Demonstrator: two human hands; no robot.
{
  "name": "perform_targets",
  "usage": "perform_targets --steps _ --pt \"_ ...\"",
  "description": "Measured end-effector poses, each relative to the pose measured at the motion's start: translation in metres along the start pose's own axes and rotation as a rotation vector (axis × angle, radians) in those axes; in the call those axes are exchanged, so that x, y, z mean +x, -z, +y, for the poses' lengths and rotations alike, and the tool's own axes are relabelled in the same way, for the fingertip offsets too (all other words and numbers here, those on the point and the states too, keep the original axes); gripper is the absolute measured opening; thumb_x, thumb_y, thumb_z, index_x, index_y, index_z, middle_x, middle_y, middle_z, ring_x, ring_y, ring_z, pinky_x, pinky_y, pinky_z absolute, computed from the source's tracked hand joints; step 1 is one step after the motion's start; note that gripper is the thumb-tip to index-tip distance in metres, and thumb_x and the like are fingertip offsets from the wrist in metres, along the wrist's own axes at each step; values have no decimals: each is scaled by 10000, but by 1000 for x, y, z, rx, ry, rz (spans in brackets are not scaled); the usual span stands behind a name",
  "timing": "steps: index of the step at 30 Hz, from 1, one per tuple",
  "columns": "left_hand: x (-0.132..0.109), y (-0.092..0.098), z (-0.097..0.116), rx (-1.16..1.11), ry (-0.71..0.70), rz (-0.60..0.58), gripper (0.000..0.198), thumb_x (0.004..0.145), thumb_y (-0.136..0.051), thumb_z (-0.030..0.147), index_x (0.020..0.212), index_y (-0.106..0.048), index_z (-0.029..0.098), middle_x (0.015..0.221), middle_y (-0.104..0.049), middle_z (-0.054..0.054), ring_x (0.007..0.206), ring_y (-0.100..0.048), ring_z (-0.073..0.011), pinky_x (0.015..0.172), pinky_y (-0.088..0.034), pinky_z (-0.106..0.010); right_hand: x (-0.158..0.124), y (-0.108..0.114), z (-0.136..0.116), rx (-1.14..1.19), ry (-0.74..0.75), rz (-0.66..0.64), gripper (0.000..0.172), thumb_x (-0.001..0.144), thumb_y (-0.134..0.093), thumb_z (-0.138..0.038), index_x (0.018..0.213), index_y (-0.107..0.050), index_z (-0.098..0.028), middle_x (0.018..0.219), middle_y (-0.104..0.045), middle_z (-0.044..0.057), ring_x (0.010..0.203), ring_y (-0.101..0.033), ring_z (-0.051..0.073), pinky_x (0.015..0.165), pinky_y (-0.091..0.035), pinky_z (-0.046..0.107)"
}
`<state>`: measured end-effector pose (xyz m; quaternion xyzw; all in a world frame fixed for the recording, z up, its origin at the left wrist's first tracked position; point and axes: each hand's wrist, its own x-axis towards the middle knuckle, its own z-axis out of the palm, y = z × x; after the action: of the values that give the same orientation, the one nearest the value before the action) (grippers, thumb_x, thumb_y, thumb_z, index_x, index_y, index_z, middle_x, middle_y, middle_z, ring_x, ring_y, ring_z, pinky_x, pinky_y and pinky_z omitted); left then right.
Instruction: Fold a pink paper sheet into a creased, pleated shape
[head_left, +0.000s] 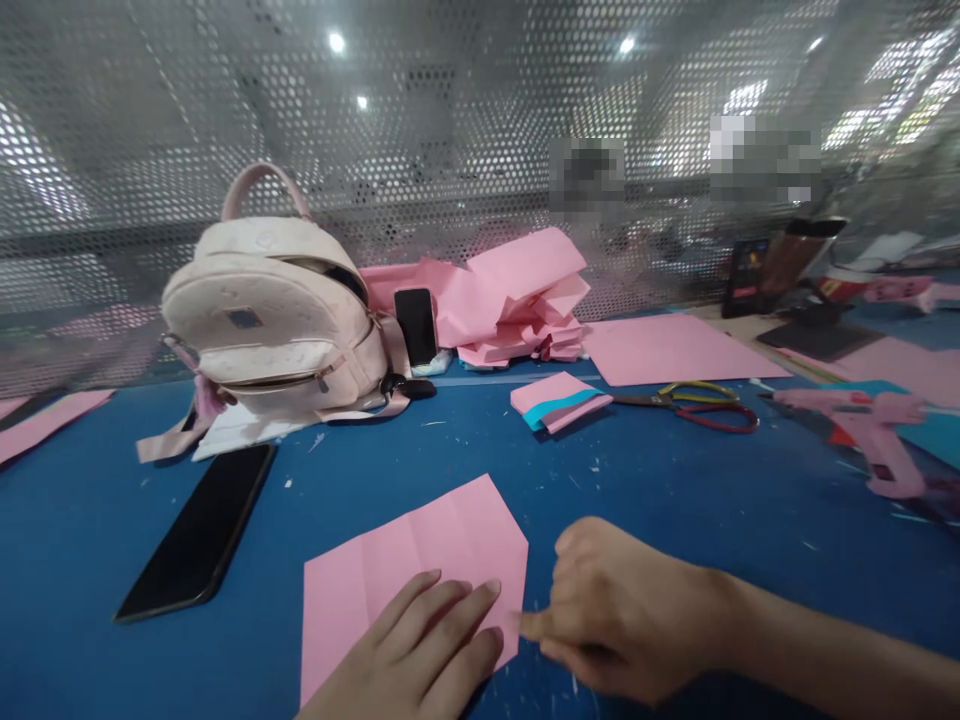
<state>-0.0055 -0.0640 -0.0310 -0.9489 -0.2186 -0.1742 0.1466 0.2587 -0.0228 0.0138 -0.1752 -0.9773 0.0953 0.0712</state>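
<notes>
A pink sheet of paper (352, 600) lies on the blue table in front of me, with straight fold lines across it and angled corners on its right side. My left hand (431, 650) rests flat on the sheet's lower part, fingers stretched out and a little apart. Beside the sheet's right edge is my right hand (630, 610), curled in a loose fist. One blurred fingertip points at that edge; whether it touches the paper I cannot tell. No object shows in the right hand. Beyond the sheet sits a small folded pink paper piece (562, 395) with a blue band.
At left lie a black phone (199, 535) and, behind it, a pale pink backpack (277, 310). Scissors (686, 403) and a pink glue gun (874, 425) are on the right. Crumpled pink paper (517, 295) and another phone (416, 325) stand against a perforated metal screen (465, 130).
</notes>
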Motion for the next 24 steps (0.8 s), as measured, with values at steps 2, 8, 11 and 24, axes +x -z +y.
perform_targets --steps 2,8,11,24 --pt "1 1 -1 10 -11 3 367 1064 -308 234 1257 -615 178 1382 -573 -62 1134 -567 -213 1047 -413 -372 1 -3 -11 -5 20 -45 251 901 -497 -231 1102 -648 -223 590 -687 -38 471 -546 142 512 -223 319" --pt "2 1 0 0 -13 -25 397 1067 -274 232 1250 -621 170 1370 -581 -72 1125 -578 -234 999 -451 -389 -1 -5 -2 59 11 -47 244 887 -521 -245 1065 -688 -258 606 -697 -34 500 -564 138 535 -244 313" --pt "1 1 0 1 -21 -54 423 1071 -249 255 1271 -611 169 1386 -571 -76 1137 -570 -245 981 -466 -402 -3 -1 11 109 7 -32 270 936 -454 -239 974 -721 -257 608 -704 -16 529 -580 126 557 -263 304" --pt "2 10 1 -32 -38 -108 514 1066 -208 410 1313 -577 149 1425 -538 -83 1182 -521 -253 1005 -440 -410 -10 15 32 17 -114 21 365 1009 -401 -249 916 -752 -215 658 -731 17 547 -588 118 578 -274 276"
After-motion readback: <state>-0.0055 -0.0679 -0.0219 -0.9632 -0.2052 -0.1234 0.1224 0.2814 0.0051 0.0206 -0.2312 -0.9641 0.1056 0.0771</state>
